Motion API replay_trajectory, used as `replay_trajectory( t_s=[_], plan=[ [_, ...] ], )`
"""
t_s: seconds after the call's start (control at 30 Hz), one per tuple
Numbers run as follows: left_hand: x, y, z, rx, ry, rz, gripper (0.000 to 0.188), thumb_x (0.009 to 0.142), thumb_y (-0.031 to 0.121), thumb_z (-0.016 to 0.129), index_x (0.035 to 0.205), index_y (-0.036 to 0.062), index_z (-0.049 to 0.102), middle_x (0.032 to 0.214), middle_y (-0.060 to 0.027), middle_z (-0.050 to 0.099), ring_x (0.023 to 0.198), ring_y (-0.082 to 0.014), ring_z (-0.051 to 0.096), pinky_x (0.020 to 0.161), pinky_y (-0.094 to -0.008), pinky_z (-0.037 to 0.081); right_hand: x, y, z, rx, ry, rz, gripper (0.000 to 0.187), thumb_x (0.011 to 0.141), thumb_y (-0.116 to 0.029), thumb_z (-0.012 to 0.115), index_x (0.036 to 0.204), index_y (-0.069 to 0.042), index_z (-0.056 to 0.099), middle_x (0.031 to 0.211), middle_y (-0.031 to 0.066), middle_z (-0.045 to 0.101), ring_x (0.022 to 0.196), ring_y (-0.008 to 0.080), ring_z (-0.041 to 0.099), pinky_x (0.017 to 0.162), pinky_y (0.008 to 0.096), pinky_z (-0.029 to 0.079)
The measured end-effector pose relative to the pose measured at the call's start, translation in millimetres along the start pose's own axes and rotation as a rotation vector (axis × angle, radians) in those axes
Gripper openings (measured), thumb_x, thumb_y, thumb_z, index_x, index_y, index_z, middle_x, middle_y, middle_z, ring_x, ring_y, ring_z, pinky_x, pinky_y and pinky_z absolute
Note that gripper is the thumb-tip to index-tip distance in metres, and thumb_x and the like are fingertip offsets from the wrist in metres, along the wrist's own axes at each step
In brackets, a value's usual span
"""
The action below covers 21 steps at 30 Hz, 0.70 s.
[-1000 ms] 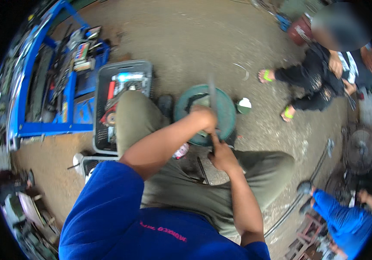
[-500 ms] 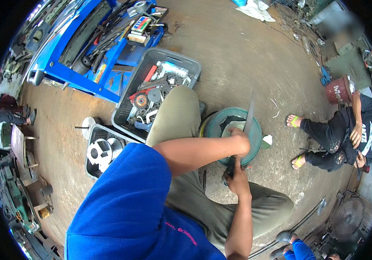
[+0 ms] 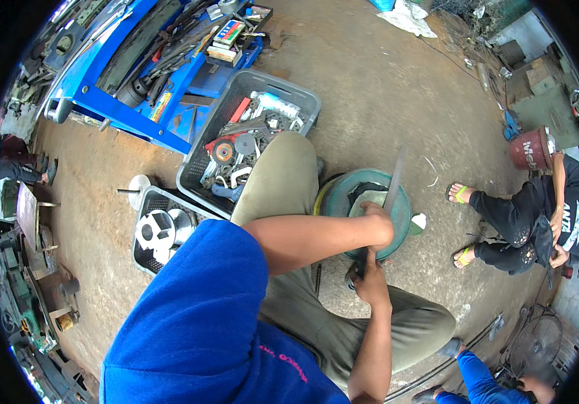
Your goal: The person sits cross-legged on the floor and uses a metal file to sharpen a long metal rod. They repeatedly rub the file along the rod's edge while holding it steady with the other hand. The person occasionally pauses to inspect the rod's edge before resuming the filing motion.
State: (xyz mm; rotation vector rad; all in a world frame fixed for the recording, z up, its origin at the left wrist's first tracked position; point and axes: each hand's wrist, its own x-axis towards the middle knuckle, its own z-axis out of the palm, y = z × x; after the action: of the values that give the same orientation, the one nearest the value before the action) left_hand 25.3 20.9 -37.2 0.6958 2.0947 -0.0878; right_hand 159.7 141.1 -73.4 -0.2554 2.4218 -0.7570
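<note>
A long, flat, grey blade [image 3: 397, 176], like a long knife, slants up and away over a round green tub [image 3: 405, 202]. My right hand [image 3: 372, 283] closes round its near end, where a dark handle partly shows. Across the blade's lower part lies my left hand [image 3: 374, 225], closed against it with fingers bent toward the tub's inside. Beneath that hand, the tub holds a pale slab [image 3: 368, 197] and black cloth [image 3: 365, 188]. My left hand hides where the blade meets the slab.
Left of the tub, a grey crate [image 3: 188, 178] holds grinding discs and tools; a smaller crate [image 3: 140, 254] holds metal parts. A blue tool cart [image 3: 134, 124] stands beyond. At right sits a person in black [image 3: 575, 209] near a red bucket [image 3: 530, 149]. Another person in blue [image 3: 481, 377] is at lower right.
The view has shifted slightly. Both hands keep their hold on the blade, with little visible movement. The person in blue at lower right shows more of their body now.
</note>
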Motion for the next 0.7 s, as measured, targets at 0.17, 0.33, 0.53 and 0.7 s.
replay_trajectory(
  t_s=[0.17, 0.33, 0.53, 0.7],
  plan=[
    [1.7, 1.3, 0.8, 0.001, -0.003, -0.016, 0.059, 0.078, 0.03, 0.079, 0.132, 0.0122, 0.064, 0.139, -0.0137, 0.059, 0.125, -0.0337, 0.057, 0.101, -0.0549, 0.044, 0.7, -1.7, -1.7, 0.012, -0.016, 0.012, 0.097, 0.077, -0.005, 0.072, 0.155, -0.009, 0.015, 0.114, 0.0408, 0.054, 0.103, 0.0574, 0.055, 0.088, 0.0554, 0.047],
    [6.3, 3.0, 4.5, 0.016, 0.034, -0.002, 0.057, 0.079, 0.031, 0.078, 0.13, 0.0111, 0.065, 0.136, -0.0127, 0.062, 0.123, -0.0328, 0.059, 0.1, -0.054, 0.045, 0.5, -3.6, -4.0, 0.035, -0.044, 0.068, 0.098, 0.077, -0.007, 0.073, 0.155, -0.011, 0.015, 0.119, 0.0404, 0.052, 0.107, 0.0566, 0.055, 0.09, 0.0551, 0.046],
    [6.8, 3.8, 3.8, 0.026, 0.014, 0.022, 0.055, 0.08, 0.031, 0.076, 0.131, 0.0123, 0.065, 0.136, -0.0109, 0.062, 0.124, -0.0317, 0.059, 0.1, -0.0538, 0.045, 1.4, -0.5, -0.9, 0.005, -0.021, 0.058, 0.098, 0.077, -0.011, 0.073, 0.155, -0.011, 0.014, 0.121, 0.0392, 0.053, 0.111, 0.0559, 0.053, 0.093, 0.0542, 0.046],
    [6.9, 3.8, 4.6, 0.036, 0.018, 0.036, 0.053, 0.082, 0.03, 0.074, 0.131, 0.0123, 0.065, 0.137, -0.0109, 0.061, 0.125, -0.031, 0.058, 0.101, -0.0538, 0.045, 1.5, 2.7, -0.1, 0.024, -0.04, 0.041, 0.097, 0.078, -0.011, 0.073, 0.155, -0.01, 0.015, 0.12, 0.0388, 0.053, 0.11, 0.056, 0.054, 0.094, 0.0539, 0.046]
  ],
)
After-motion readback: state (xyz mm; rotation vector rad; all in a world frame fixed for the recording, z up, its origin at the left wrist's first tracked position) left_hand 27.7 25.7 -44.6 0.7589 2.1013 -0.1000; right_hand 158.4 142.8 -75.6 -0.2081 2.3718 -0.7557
